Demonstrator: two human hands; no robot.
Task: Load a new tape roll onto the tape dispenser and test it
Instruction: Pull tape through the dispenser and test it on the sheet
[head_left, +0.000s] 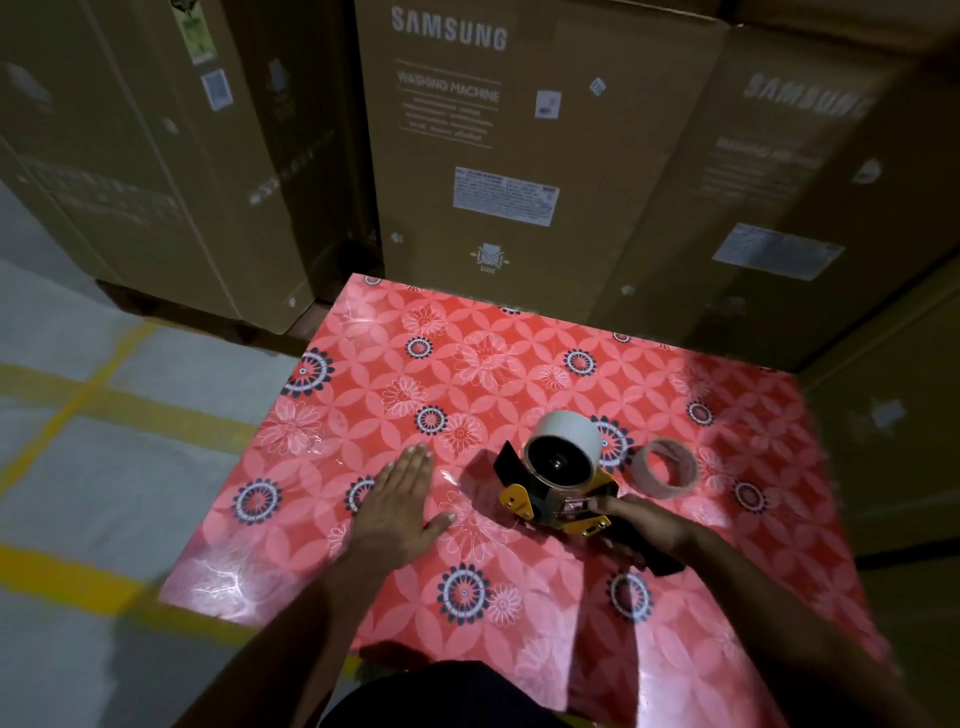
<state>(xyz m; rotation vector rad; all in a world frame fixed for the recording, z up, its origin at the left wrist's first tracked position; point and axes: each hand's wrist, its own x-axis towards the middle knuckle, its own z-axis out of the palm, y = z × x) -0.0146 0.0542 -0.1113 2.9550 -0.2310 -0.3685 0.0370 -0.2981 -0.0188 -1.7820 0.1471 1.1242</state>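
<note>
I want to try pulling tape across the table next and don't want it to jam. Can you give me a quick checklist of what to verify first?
1. New tape roll seated on the tape dispenser: ok, it sits on the hub.
2. Right hand holds the dispenser's handle: ok.
3. Left hand out of the dispenser's path: ok, flat on the tablecloth, left of the dispenser.
4. Tape end threaded to the blade: cannot tell.
5. Spare cardboard core out of the way: ok, it lies right of the dispenser.
</note>
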